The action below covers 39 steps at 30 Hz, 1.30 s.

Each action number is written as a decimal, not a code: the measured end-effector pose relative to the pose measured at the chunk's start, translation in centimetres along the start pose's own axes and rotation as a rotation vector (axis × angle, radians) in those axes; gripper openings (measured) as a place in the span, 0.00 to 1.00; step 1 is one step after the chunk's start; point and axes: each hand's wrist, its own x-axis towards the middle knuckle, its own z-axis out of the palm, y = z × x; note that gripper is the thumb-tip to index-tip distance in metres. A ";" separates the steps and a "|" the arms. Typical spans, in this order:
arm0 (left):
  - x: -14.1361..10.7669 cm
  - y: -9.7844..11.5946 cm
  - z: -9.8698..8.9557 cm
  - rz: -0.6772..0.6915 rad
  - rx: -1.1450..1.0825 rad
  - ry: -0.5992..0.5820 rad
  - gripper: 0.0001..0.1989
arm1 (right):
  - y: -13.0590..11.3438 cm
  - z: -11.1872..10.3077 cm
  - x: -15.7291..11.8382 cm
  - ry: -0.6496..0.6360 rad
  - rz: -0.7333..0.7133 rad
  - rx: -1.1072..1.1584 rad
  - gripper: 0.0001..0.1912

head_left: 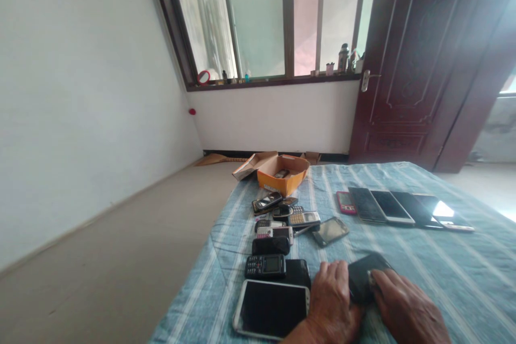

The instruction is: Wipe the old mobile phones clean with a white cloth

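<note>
Apparently black phone (366,275), between both hands' fingers (337,274)

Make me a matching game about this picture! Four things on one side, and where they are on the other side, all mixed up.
Things
1. Orange box
2. Round mirror
3. Small red phone
4. Big white-edged tablet

Places
A. Right beside the left hand
B. At the far end of the striped cloth
C. On the windowsill
D. At the left end of the row of big dark screens

Right pairs: 1-B, 2-C, 3-D, 4-A
</note>
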 end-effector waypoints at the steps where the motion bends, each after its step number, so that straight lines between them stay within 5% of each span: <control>1: 0.0 0.1 -0.2 0.002 -0.005 -0.005 0.28 | 0.5 0.1 0.0 0.005 0.018 -0.014 0.09; 8: 0.0 -0.1 0.0 -0.008 -0.010 0.019 0.30 | 1.6 0.7 -0.1 0.138 -0.022 -0.082 0.05; 14: 0.3 -0.7 1.2 0.008 0.044 0.106 0.25 | -1.6 0.2 0.2 0.199 -0.137 -0.015 0.10; 20: 0.0 -0.5 0.8 0.048 0.071 0.143 0.17 | -4.0 0.1 0.4 0.195 -0.104 0.119 0.12; 26: 0.1 -0.4 0.6 0.031 0.055 0.130 0.23 | -1.3 0.3 0.5 0.196 -0.115 0.008 0.10; 31: 0.0 -0.5 0.5 0.031 0.032 0.096 0.27 | 1.1 0.1 0.6 0.226 0.013 -0.099 0.09; 39: -0.2 -0.1 -0.1 0.008 0.039 0.077 0.25 | 0.9 0.0 0.8 0.255 0.014 -0.119 0.10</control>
